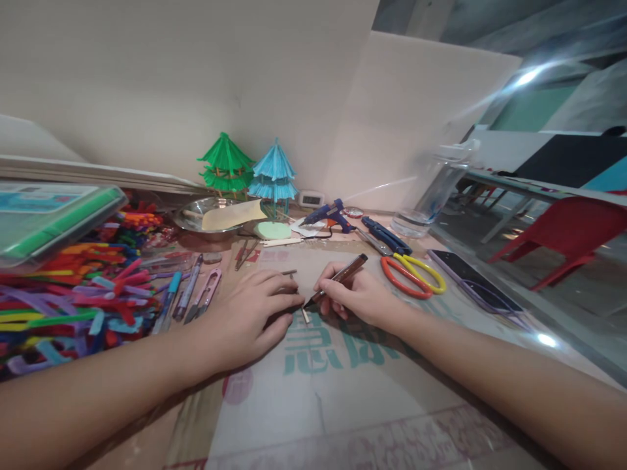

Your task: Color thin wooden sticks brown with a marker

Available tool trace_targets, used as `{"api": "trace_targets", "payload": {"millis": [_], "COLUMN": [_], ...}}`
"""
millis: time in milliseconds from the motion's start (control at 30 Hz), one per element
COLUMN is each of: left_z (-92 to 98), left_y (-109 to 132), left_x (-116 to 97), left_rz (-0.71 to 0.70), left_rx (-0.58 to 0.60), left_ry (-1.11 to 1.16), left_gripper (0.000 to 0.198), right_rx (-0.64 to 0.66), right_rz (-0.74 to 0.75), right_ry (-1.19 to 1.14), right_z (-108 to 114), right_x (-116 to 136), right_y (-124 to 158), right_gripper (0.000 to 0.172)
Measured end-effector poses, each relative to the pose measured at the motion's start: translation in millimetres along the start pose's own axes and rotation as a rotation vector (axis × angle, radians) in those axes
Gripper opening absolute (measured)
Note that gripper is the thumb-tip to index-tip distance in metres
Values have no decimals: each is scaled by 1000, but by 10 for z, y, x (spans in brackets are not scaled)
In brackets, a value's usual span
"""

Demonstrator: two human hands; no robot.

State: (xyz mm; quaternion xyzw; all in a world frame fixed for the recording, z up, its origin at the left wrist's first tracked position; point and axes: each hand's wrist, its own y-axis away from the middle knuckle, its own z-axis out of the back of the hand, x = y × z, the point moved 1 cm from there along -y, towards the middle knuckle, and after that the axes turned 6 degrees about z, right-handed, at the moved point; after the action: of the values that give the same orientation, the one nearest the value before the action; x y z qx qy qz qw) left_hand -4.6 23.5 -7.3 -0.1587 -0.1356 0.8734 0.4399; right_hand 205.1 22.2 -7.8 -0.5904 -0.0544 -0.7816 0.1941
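Head view: left hand (267,303) steadying, small pale stick (305,316) between, right hand (353,290) with a dark pen (350,269).
Left hand lies palm down, fingers close together, fingertips just beside the stick, perhaps to keep it from sliding on the printed sheet (274,418); whether they press it I cannot tell. Right hand pinches the pen, slanted with its tip down near the stick, probably for fine control. Around them, left to right: heaped pipe cleaners (108,294) crowd the left forearm, then a pink cutter (204,295), metal bowl (193,230), green tower (225,156), blue tower (274,166), glue gun (329,212), scissors (396,258) near the right forearm, and phone (467,274).
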Motion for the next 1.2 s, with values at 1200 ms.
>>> {"api": "trace_targets", "payload": {"millis": [1200], "left_z": [-17], "left_y": [-6], "left_x": [5], "left_rz": [-8], "left_rx": [17], "left_ry": [-51], "left_gripper": [34], "right_rx": [-27], "right_rz": [-9], "right_ry": [5], "right_z": [-8], "right_x": [16], "right_y": [-6], "right_gripper": [18]}}
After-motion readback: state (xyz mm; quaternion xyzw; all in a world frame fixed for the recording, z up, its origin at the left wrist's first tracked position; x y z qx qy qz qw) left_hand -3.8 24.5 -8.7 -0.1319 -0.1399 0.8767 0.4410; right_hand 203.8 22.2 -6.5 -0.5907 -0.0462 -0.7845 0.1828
